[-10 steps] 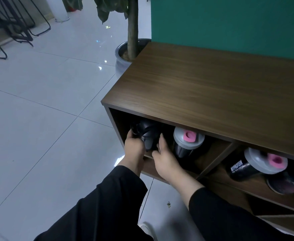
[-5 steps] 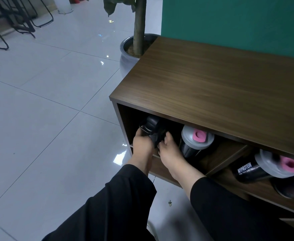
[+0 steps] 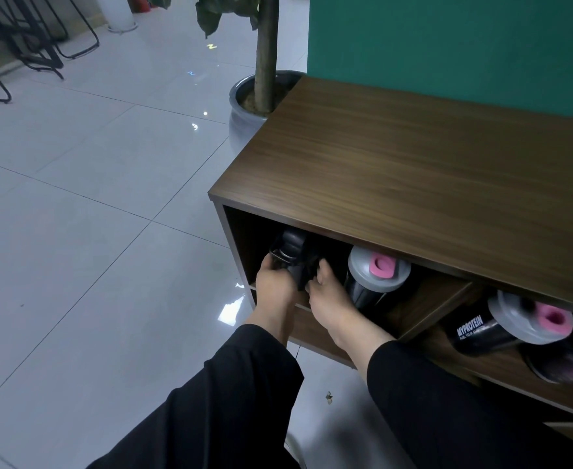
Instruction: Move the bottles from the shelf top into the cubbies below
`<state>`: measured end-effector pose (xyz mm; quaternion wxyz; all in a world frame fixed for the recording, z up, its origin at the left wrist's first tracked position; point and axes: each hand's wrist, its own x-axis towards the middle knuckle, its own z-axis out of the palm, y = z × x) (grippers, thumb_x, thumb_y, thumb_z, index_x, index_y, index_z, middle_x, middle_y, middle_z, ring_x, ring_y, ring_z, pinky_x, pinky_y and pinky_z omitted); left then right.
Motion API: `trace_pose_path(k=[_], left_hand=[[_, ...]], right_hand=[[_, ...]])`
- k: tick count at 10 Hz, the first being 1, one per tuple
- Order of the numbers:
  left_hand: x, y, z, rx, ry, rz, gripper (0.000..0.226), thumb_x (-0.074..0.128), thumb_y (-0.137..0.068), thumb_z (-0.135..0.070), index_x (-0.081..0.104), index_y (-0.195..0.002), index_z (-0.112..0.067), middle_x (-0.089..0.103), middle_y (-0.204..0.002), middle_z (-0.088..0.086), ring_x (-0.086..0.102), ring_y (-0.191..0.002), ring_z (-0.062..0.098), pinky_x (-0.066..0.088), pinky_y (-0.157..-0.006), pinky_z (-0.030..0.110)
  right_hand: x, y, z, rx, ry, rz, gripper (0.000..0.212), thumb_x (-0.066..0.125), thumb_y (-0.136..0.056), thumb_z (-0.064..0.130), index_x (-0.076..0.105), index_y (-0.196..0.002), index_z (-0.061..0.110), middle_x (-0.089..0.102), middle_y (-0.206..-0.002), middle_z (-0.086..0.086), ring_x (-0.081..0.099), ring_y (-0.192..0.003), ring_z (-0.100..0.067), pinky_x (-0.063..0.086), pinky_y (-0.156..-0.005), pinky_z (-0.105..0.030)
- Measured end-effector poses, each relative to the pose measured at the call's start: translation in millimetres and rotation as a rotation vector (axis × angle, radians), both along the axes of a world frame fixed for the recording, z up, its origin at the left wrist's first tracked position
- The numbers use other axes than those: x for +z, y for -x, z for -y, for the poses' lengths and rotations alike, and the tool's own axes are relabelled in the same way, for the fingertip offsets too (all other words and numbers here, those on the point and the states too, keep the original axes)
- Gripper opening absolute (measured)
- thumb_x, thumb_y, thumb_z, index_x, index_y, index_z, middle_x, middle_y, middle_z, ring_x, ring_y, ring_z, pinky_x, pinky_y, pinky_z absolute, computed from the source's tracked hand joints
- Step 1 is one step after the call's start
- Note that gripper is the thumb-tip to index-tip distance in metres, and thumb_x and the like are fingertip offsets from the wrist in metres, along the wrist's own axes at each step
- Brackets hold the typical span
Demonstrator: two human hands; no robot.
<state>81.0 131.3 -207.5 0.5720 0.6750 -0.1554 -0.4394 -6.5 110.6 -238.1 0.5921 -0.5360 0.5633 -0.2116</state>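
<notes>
A black bottle (image 3: 292, 253) with a black lid stands in the left cubby of the brown wooden shelf (image 3: 413, 184). My left hand (image 3: 275, 286) grips its left side and my right hand (image 3: 329, 294) holds its right side. Just to its right in the same cubby sits a black shaker with a grey lid and pink cap (image 3: 374, 275). In the cubby to the right lies a black MYPROTEIN shaker (image 3: 505, 324) with a grey and pink lid, and a dark bottle (image 3: 562, 365) beside it. The shelf top carries no bottles.
A potted plant (image 3: 265, 93) stands against the shelf's far left corner, in front of a green wall (image 3: 447, 42). Glossy white floor tiles spread to the left. Black metal chair legs (image 3: 24, 52) are at the far left back.
Both hands have stayed on the black bottle in the left cubby. The camera view has shifted, so the shelf sits further right in the frame.
</notes>
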Motion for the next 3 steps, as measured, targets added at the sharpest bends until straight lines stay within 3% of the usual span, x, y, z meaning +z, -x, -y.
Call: trace_pose_path(k=[1, 2, 3], left_hand=[[1.9, 1.3, -1.0, -0.001, 0.011, -0.003, 0.042, 0.057, -0.093, 0.004, 0.06, -0.134, -0.005, 0.07, -0.116, 0.01, 0.064, -0.106, 0.024, 0.048, -0.094, 0.035], [-3.8, 0.9, 0.3, 0.011, -0.037, -0.001, 0.049, 0.055, -0.096, -0.002, 0.052, -0.145, -0.007, 0.067, -0.122, 0.011, 0.062, -0.104, 0.021, 0.048, -0.094, 0.034], [-22.3, 0.3, 3.6, 0.061, -0.255, -0.055, 0.046, 0.049, -0.098, -0.014, 0.053, -0.144, -0.004, 0.066, -0.129, 0.016, 0.064, -0.115, 0.032, 0.052, -0.103, 0.045]], right_hand=[[-1.9, -0.5, 0.1, 0.023, -0.004, -0.011, 0.067, 0.034, -0.098, 0.008, 0.013, -0.159, 0.026, 0.029, -0.163, -0.003, 0.029, -0.148, -0.021, 0.025, -0.121, -0.04], [-5.0, -0.3, 0.9, 0.057, -0.021, -0.055, 0.074, 0.036, -0.092, 0.021, 0.005, -0.158, 0.037, 0.023, -0.166, 0.0, 0.028, -0.149, -0.022, 0.026, -0.121, -0.043], [-14.6, 3.3, -1.8, 0.028, -0.039, -0.068, 0.075, 0.037, -0.093, 0.027, 0.003, -0.159, 0.036, 0.018, -0.168, -0.002, 0.026, -0.15, -0.024, 0.025, -0.121, -0.045]])
